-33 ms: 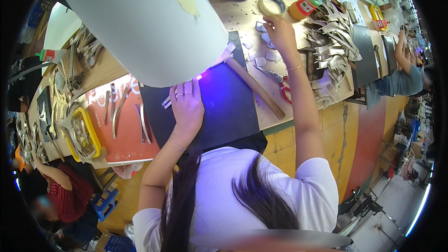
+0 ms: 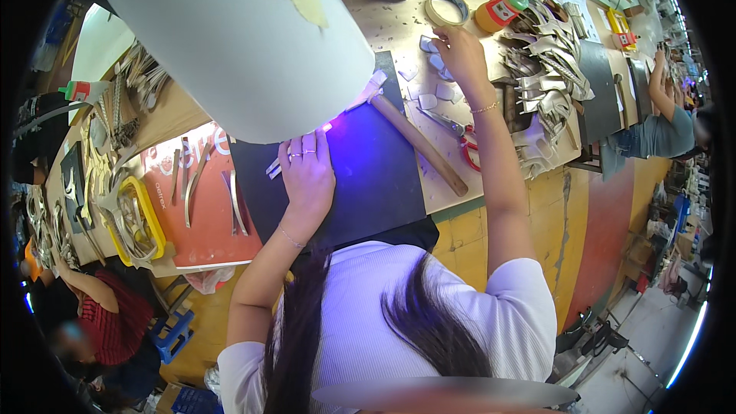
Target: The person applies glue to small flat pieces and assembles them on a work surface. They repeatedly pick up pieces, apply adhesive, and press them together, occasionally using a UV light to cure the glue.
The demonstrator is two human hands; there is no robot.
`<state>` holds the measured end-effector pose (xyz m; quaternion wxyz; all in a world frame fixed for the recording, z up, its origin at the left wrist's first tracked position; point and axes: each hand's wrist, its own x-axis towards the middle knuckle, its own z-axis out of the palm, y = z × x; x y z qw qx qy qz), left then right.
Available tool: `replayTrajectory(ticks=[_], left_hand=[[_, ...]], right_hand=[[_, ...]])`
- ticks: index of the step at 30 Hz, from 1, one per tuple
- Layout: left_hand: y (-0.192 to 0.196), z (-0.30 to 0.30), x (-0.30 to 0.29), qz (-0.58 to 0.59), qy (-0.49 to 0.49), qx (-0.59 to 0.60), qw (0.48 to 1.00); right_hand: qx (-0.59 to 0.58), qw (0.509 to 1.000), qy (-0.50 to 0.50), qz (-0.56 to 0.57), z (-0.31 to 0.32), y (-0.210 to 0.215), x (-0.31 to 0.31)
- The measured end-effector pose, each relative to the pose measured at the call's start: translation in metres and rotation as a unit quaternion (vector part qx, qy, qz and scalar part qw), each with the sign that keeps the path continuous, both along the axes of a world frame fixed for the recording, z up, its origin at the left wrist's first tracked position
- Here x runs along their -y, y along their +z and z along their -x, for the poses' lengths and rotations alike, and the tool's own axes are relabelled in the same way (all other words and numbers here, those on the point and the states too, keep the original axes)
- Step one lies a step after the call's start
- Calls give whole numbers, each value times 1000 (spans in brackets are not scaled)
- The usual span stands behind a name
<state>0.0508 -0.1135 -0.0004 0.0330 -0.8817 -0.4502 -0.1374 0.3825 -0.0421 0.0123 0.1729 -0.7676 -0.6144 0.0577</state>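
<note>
My left hand (image 2: 308,172) lies on a black mat (image 2: 368,184), its fingers bent together beneath the rim of a large white cylinder (image 2: 253,46). Two ends of a silvery strip (image 2: 273,169) stick out beside it, apparently held under the fingers. Purple light shines by its fingertips. My right hand (image 2: 464,61) reaches far right, fingers curled in at a cluster of small white pieces (image 2: 437,63); whatever it pinches is too small to make out. A hammer (image 2: 418,142) with a wooden handle lies across the mat's right edge, its head near the light.
Red-handled scissors (image 2: 468,146) lie beside my right forearm. A tape roll (image 2: 447,9), an orange bottle (image 2: 502,9) and a heap of silvery straps (image 2: 548,69) stand beyond. At left are a red sheet (image 2: 199,215) with strips and a yellow basket (image 2: 157,222). Other people work at both sides.
</note>
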Motion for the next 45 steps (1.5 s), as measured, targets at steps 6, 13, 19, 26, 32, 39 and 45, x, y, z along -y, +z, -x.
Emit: replayTrajectory(ticks=[6, 13, 19, 26, 32, 39, 45], left_hand=[[-3, -2, -6, -7, 0, -2, 1000], [-4, -1, -5, 5, -1, -3, 1000], [-1, -2, -5, 8, -2, -2, 1000], [0, -2, -5, 2, -1, -2, 1000], [-1, -2, -5, -2, 0, -4, 1000], [-2, -3, -5, -6, 3, -3, 1000], [-2, -3, -5, -8, 2, 5, 1000]], right_hand=[[89, 992, -24, 85, 0, -5, -12], [-111, 990, -74, -48, -25, -3, -4], [-516, 855, -42, -32, -31, 13, 12], [-585, 811, -7, -2, -19, 23, 21], [-528, 849, -18, -9, -16, 19, 15], [-357, 933, 5, 42, -10, -5, -24], [-190, 979, 35, -58, -12, -7, -40]])
